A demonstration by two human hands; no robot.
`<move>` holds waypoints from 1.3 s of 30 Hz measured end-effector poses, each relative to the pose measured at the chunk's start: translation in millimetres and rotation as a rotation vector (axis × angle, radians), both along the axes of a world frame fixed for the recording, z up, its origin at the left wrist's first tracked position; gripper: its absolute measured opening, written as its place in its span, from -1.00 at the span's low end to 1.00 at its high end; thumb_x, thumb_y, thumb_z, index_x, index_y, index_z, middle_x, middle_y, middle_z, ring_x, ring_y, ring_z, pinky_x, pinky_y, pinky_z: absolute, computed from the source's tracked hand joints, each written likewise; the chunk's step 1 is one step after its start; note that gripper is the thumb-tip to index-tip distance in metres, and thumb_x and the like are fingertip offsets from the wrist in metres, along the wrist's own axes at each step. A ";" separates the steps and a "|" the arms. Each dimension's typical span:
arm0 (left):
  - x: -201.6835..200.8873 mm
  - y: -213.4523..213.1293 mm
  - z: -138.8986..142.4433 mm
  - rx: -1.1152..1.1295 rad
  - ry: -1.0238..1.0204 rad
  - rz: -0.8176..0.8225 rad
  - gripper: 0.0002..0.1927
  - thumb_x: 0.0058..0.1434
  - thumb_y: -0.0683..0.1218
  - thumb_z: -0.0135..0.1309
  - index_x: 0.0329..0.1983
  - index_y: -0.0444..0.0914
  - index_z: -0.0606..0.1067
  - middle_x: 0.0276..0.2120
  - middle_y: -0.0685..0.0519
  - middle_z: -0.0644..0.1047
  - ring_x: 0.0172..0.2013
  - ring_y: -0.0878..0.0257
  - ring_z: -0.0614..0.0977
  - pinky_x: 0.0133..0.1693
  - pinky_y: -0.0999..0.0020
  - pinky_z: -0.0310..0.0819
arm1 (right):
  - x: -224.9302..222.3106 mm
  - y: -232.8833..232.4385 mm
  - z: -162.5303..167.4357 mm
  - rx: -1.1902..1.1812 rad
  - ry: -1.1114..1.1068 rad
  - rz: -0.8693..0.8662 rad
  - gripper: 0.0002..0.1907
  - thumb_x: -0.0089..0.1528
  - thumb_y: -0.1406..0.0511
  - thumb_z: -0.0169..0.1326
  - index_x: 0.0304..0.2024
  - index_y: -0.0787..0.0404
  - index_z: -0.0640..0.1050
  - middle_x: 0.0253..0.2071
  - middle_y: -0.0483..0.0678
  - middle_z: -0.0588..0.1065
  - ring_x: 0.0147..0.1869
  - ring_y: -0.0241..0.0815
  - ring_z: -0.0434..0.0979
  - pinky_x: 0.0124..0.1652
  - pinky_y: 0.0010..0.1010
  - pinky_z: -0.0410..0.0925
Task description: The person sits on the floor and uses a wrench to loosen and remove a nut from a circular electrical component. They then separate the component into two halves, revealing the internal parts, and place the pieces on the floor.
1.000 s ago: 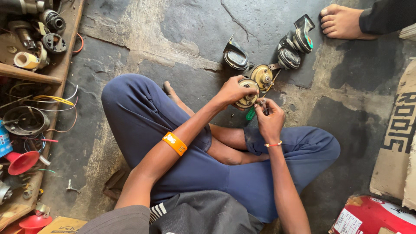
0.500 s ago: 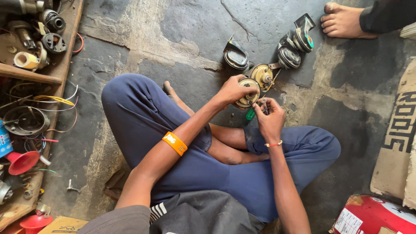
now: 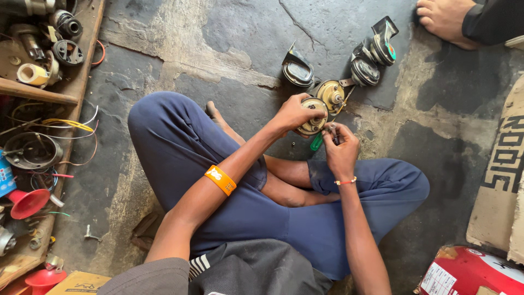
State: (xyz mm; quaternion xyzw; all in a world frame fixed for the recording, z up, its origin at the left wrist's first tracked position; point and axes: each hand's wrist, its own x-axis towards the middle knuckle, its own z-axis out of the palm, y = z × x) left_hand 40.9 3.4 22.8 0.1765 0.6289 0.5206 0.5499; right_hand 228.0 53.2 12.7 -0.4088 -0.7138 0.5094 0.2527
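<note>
I sit cross-legged on a dark concrete floor. My left hand (image 3: 292,113), with an orange band on that forearm, grips a round brass-coloured horn disc (image 3: 314,121) held over my knee. My right hand (image 3: 339,148), a thin red thread at its wrist, pinches a small metal part against the disc's edge. A green-handled screwdriver (image 3: 316,142) pokes out just below the disc, between the two hands. On the floor beyond lie a second brass disc (image 3: 331,94) and several dark horn shells (image 3: 297,70).
A low wooden shelf (image 3: 33,93) on the left carries coils, wires, a tape roll and red horn cones (image 3: 27,201). Another person's bare foot (image 3: 445,19) rests at the top right. Cardboard (image 3: 499,180) and a red box (image 3: 469,273) lie at the right.
</note>
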 end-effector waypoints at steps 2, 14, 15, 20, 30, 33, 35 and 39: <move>-0.4 0.5 0.0 0.009 -0.023 -0.003 -0.37 -0.07 0.02 0.34 0.02 -0.42 0.51 -0.27 -0.14 0.66 -0.47 0.15 0.73 -0.62 0.21 0.70 | 0.0 -0.4 0.9 0.008 0.058 0.006 -0.84 0.23 0.48 0.24 -0.15 0.31 0.57 -0.37 -0.28 0.44 -0.32 -0.55 0.34 -0.30 -0.68 0.27; -0.2 1.4 -1.0 0.004 -0.020 0.000 -0.33 -0.10 0.01 0.35 0.05 -0.41 0.48 -0.27 -0.13 0.65 -0.47 0.15 0.72 -0.62 0.21 0.71 | 0.2 -0.7 2.5 0.023 -0.007 0.014 -0.88 0.22 0.46 0.27 -0.23 0.33 0.57 -0.39 -0.30 0.47 -0.34 -0.56 0.34 -0.33 -0.68 0.27; 0.1 1.5 -1.3 0.004 -0.029 -0.002 -0.33 -0.10 0.00 0.35 0.05 -0.41 0.48 -0.27 -0.13 0.65 -0.47 0.15 0.72 -0.62 0.20 0.70 | 0.3 -0.8 2.5 0.007 -0.014 0.005 -0.89 0.23 0.46 0.26 -0.23 0.33 0.58 -0.40 -0.30 0.45 -0.35 -0.56 0.33 -0.34 -0.68 0.24; -0.3 1.1 -1.5 0.013 -0.035 -0.003 -0.37 -0.09 0.01 0.34 0.00 -0.43 0.51 -0.28 -0.13 0.65 -0.47 0.15 0.73 -0.62 0.21 0.70 | 1.3 -0.3 4.5 0.019 -0.044 0.007 -0.90 0.23 0.47 0.25 -0.20 0.31 0.60 -0.44 -0.28 0.41 -0.38 -0.55 0.30 -0.38 -0.66 0.21; -0.3 1.4 0.1 0.025 0.006 0.006 -0.38 -0.11 0.01 0.34 -0.01 -0.42 0.53 -0.27 -0.13 0.66 -0.44 0.16 0.72 -0.60 0.21 0.71 | 0.0 0.0 9.8 0.058 -0.053 0.008 -0.91 0.24 0.47 0.25 -0.22 0.31 0.61 -0.42 -0.28 0.43 -0.37 -0.56 0.30 -0.37 -0.67 0.19; -0.2 0.7 1.7 0.022 -0.002 0.002 -0.38 -0.11 0.02 0.35 -0.02 -0.39 0.52 -0.27 -0.12 0.66 -0.45 0.16 0.72 -0.60 0.21 0.71 | -0.2 -0.9 10.6 0.057 -0.059 0.006 -0.88 0.20 0.46 0.29 -0.24 0.32 0.60 -0.44 -0.28 0.42 -0.38 -0.57 0.31 -0.38 -0.68 0.21; 0.0 0.4 3.1 0.018 -0.004 -0.002 -0.40 -0.11 0.02 0.35 -0.04 -0.40 0.54 -0.28 -0.13 0.66 -0.46 0.16 0.72 -0.60 0.22 0.70 | -1.2 -1.1 9.8 0.010 -0.007 0.014 -0.91 0.22 0.47 0.26 -0.25 0.31 0.60 -0.40 -0.31 0.48 -0.35 -0.59 0.33 -0.35 -0.71 0.25; -0.4 -0.2 5.2 0.015 0.016 0.001 -0.42 -0.10 0.02 0.35 -0.07 -0.40 0.54 -0.28 -0.12 0.66 -0.46 0.17 0.72 -0.60 0.23 0.71 | 0.0 0.1 8.3 0.007 -0.016 0.004 -0.91 0.23 0.48 0.27 -0.22 0.32 0.61 -0.43 -0.31 0.41 -0.36 -0.57 0.27 -0.37 -0.69 0.17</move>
